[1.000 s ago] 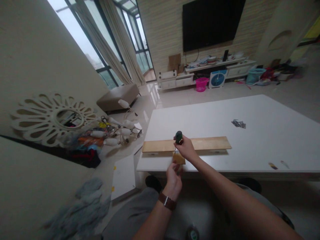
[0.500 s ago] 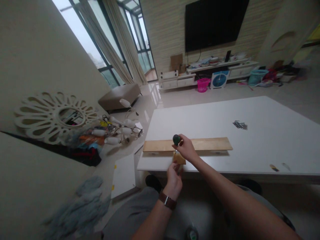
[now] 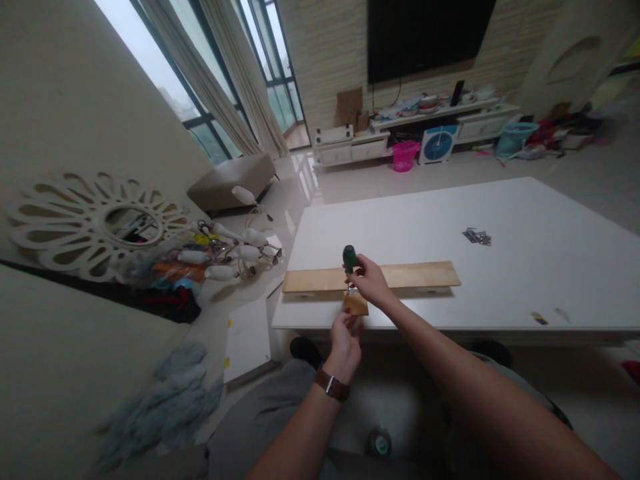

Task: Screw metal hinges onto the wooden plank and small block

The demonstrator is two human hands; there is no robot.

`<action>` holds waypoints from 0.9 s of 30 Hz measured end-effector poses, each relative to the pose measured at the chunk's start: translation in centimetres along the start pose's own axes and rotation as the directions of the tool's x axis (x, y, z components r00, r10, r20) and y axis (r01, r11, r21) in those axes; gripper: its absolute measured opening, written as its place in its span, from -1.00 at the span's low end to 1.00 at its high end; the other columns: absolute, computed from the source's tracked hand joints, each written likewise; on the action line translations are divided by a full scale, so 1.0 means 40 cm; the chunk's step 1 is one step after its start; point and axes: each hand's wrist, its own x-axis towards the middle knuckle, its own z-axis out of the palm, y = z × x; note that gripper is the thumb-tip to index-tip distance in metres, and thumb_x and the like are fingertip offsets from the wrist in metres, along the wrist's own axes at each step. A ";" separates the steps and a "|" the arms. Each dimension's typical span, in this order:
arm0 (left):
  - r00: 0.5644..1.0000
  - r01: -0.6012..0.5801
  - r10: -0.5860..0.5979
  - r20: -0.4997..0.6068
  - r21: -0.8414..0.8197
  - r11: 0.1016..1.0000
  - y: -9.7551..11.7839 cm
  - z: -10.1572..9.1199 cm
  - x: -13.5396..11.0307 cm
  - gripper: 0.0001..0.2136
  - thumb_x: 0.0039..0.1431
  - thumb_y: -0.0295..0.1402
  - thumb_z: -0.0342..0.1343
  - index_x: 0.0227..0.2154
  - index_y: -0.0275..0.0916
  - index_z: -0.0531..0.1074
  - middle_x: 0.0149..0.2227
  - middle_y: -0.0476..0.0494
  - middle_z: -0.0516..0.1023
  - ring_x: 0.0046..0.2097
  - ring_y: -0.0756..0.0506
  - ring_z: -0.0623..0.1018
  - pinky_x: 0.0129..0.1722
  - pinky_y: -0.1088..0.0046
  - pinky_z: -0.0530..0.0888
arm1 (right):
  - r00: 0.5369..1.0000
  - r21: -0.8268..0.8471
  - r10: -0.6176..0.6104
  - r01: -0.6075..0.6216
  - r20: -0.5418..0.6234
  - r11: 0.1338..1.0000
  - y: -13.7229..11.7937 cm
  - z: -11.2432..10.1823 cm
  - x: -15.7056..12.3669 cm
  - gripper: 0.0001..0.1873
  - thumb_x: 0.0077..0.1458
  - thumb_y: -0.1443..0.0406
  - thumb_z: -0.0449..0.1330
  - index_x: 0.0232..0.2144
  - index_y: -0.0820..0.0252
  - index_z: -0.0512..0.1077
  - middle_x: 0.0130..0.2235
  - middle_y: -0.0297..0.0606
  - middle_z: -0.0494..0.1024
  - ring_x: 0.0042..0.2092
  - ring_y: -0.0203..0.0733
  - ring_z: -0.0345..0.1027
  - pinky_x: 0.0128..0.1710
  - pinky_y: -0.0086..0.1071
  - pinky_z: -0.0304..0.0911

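Observation:
My right hand [image 3: 369, 283] is closed round a green-handled screwdriver [image 3: 349, 259], held upright with its tip down on a small wooden block [image 3: 356, 305]. The block rests at the near edge of the white table [image 3: 500, 267]. My left hand [image 3: 346, 341], with a brown watch on the wrist, grips the block from below and in front. Just behind the block lies a long wooden plank [image 3: 400, 275], flat on the table and running left to right.
A small pile of metal hardware [image 3: 477, 236] lies on the table at the far right. Left of the table, the floor holds a white panel [image 3: 247, 347], a chandelier [image 3: 230, 253] and an ornate round mirror [image 3: 95, 227]. A TV stand and a pink basket stand at the back.
The view has tilted down a little, so everything sits higher in the frame. Both hands stay on the screwdriver and the block; the handle looks slightly turned.

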 end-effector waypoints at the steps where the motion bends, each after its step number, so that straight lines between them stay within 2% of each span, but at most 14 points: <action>1: 1.000 -0.004 0.004 0.003 0.004 1.000 -0.001 -0.001 0.001 -0.83 0.11 -0.62 0.10 -0.35 -0.25 0.52 -0.30 -0.12 0.59 -0.28 -0.02 0.56 -0.30 0.46 0.44 | 1.000 0.016 0.011 -0.012 0.007 1.000 -0.003 -0.001 -0.001 -0.74 0.00 0.34 0.22 -0.18 0.10 0.42 -0.15 -0.26 0.62 -0.39 -0.24 0.55 -0.46 -0.39 0.38; 3: 1.000 -0.011 0.011 0.010 0.006 1.000 -0.005 -0.006 0.005 -0.83 0.10 -0.62 0.10 -0.34 -0.26 0.52 -0.29 -0.12 0.59 -0.27 -0.03 0.56 -0.30 0.46 0.45 | 1.000 -0.028 0.007 -0.007 -0.003 1.000 -0.004 -0.004 -0.003 -0.71 0.00 0.31 0.28 -0.17 0.10 0.42 -0.18 -0.29 0.60 -0.43 -0.25 0.52 -0.46 -0.38 0.36; 5: 1.000 -0.008 0.008 0.014 -0.001 1.000 -0.007 -0.012 0.009 -0.84 0.12 -0.62 0.10 -0.34 -0.26 0.52 -0.28 -0.13 0.60 -0.26 -0.02 0.57 -0.29 0.46 0.45 | 0.998 -0.160 -0.046 0.038 -0.044 0.986 0.000 -0.007 -0.002 -0.75 -0.04 0.29 0.35 -0.26 0.10 0.43 -0.27 -0.33 0.58 -0.44 -0.24 0.45 -0.42 -0.35 0.33; 7: 1.000 -0.004 0.005 0.019 -0.011 1.000 -0.008 -0.015 0.012 -0.85 0.14 -0.61 0.11 -0.34 -0.27 0.52 -0.26 -0.13 0.60 -0.26 -0.02 0.57 -0.29 0.45 0.46 | 0.988 -0.299 -0.131 0.100 -0.086 0.949 0.007 -0.009 -0.001 -0.78 -0.07 0.27 0.40 -0.38 0.11 0.43 -0.34 -0.33 0.56 -0.37 -0.19 0.43 -0.31 -0.30 0.34; 9: 1.000 -0.003 0.003 0.028 -0.013 1.000 -0.007 -0.016 0.011 -0.85 0.15 -0.61 0.11 -0.34 -0.28 0.53 -0.26 -0.13 0.60 -0.28 -0.02 0.56 -0.29 0.45 0.46 | 0.980 -0.357 -0.169 0.119 -0.110 0.927 0.012 -0.010 0.001 -0.81 -0.07 0.27 0.40 -0.41 0.11 0.45 -0.34 -0.30 0.58 -0.28 -0.12 0.46 -0.21 -0.25 0.36; 13: 0.999 0.005 -0.005 0.040 -0.014 1.000 -0.003 -0.012 0.006 -0.85 0.16 -0.61 0.09 -0.35 -0.27 0.52 -0.28 -0.13 0.59 -0.29 -0.01 0.55 -0.31 0.46 0.44 | 0.989 -0.260 -0.094 0.062 -0.111 0.964 0.010 -0.009 0.000 -0.82 -0.05 0.32 0.37 -0.30 0.12 0.55 -0.25 -0.24 0.69 -0.20 -0.07 0.56 -0.10 -0.19 0.41; 18: 0.999 -0.008 0.008 0.032 -0.003 1.000 -0.004 -0.013 0.007 -0.84 0.15 -0.61 0.09 -0.34 -0.26 0.52 -0.25 -0.13 0.60 -0.25 -0.02 0.56 -0.29 0.46 0.45 | 0.999 -0.016 -0.010 0.009 -0.036 1.000 0.002 -0.006 0.004 -0.71 -0.05 0.37 0.35 -0.19 0.14 0.58 -0.21 -0.20 0.75 -0.13 -0.05 0.64 -0.02 -0.16 0.47; 21: 0.999 -0.012 0.012 0.033 -0.008 1.000 -0.006 -0.014 0.009 -0.84 0.14 -0.62 0.10 -0.34 -0.27 0.52 -0.26 -0.13 0.60 -0.25 -0.02 0.56 -0.29 0.46 0.45 | 1.000 0.080 0.025 -0.025 0.005 0.996 0.007 -0.002 0.010 -0.71 -0.07 0.36 0.35 -0.21 0.15 0.55 -0.24 -0.20 0.74 -0.22 -0.10 0.62 -0.14 -0.22 0.50; 24: 1.000 0.004 -0.004 0.023 -0.003 1.000 -0.003 -0.010 0.005 -0.83 0.15 -0.63 0.09 -0.35 -0.27 0.52 -0.27 -0.12 0.59 -0.27 -0.01 0.55 -0.29 0.47 0.44 | 0.999 0.112 0.038 -0.038 0.008 0.993 0.012 0.004 0.014 -0.70 -0.11 0.36 0.30 -0.22 0.14 0.47 -0.16 -0.19 0.72 -0.39 -0.23 0.53 -0.37 -0.33 0.43; 27: 1.000 0.014 -0.014 0.014 0.003 1.000 0.002 -0.004 -0.002 -0.82 0.17 -0.64 0.08 -0.35 -0.27 0.52 -0.27 -0.11 0.59 -0.27 0.00 0.55 -0.29 0.46 0.44 | 0.999 0.137 0.052 -0.053 0.010 0.989 0.009 0.005 0.012 -0.69 -0.05 0.29 0.27 -0.18 0.11 0.41 -0.11 -0.20 0.68 -0.43 -0.23 0.55 -0.46 -0.36 0.40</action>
